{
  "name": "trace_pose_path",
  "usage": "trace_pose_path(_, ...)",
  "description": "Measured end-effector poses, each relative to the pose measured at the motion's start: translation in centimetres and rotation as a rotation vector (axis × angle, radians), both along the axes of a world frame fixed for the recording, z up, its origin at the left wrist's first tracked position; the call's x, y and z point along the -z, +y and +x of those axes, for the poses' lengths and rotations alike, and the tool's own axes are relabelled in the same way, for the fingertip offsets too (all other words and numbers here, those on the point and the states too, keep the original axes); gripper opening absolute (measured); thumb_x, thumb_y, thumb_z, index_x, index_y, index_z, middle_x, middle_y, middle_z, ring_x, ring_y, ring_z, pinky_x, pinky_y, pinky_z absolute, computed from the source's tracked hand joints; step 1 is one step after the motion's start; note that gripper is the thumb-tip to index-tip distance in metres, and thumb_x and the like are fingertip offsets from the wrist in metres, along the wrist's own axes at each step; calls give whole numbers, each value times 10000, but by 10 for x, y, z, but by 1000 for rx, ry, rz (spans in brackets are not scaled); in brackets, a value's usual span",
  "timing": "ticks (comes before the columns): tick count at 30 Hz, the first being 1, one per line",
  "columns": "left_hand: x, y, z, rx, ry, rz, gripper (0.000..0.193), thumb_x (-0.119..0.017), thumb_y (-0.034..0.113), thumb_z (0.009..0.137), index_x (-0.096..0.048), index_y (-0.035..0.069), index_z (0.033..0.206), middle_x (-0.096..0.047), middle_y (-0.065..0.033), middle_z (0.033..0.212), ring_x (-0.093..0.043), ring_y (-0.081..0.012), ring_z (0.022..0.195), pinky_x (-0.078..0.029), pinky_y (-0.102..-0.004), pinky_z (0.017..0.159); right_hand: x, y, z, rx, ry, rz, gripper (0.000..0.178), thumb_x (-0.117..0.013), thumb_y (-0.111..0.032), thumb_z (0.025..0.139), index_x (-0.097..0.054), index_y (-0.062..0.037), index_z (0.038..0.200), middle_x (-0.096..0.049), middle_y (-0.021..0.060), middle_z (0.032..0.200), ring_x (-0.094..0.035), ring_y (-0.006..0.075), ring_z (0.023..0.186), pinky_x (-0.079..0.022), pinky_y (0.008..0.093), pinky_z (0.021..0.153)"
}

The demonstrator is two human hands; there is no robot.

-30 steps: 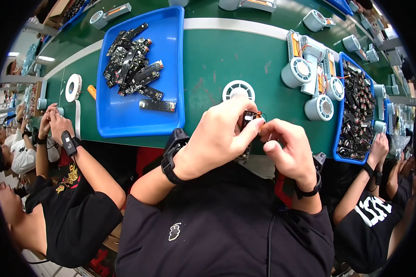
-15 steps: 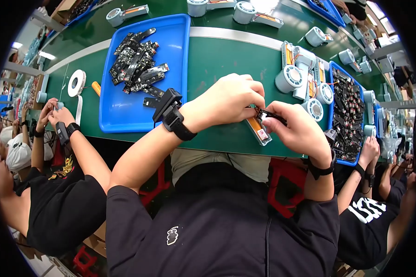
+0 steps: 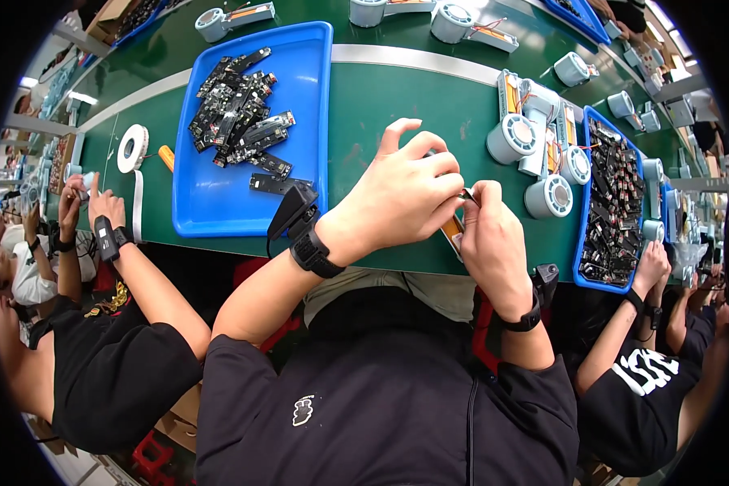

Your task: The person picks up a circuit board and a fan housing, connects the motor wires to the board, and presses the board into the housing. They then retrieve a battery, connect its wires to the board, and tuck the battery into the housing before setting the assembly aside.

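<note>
My right hand (image 3: 494, 240) is closed in a pinch on a small dark circuit board (image 3: 469, 195), of which only a sliver shows. My left hand (image 3: 409, 190) meets it from the left, its thumb and curled fingers around the same spot and one finger raised. What the left fingertips grip is hidden. Beneath both hands, near the table's front edge, lies a pale blue housing with an orange strip (image 3: 452, 233) in it, mostly covered by my fingers.
At left a blue tray (image 3: 304, 162) holds a heap of circuit boards (image 3: 235, 113), beside a white tape roll (image 3: 133, 148). At right are pale blue round-headed units (image 3: 512, 138) and a blue bin (image 3: 579, 263) of black boards. Co-workers' hands (image 3: 650, 266) work on both sides.
The circuit board has turned and is now mostly covered by my fingers. My right hand has shifted left and become more upright, while my left hand has swung over the housing with a finger lifted.
</note>
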State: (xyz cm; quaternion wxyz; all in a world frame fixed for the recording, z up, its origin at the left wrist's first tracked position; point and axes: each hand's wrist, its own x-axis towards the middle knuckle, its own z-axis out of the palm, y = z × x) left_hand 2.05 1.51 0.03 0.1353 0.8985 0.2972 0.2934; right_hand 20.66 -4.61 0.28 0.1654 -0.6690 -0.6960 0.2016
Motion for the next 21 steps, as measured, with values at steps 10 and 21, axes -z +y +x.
trace_pose_path(10,-1,-9,13,-225,37,54,55,-714,47,826,-707,32,879,-695,-111,1100,-630,-368,1197,-527,-495,1013,21,4,16,-244,324,226,262,-565,-3,987,-553,39,1246,-597,212,1013,-571,386,944,-471,463,847)
trace_pose_path(21,-29,-15,53,-369,445,86,133,-715,82,747,-730,8,856,-702,-122,1064,-648,-380,1199,-562,-544,976,9,11,24,-219,402,178,246,-591,10,952,-588,28,1197,-613,197,998,-560,371,940,-470,449,851)
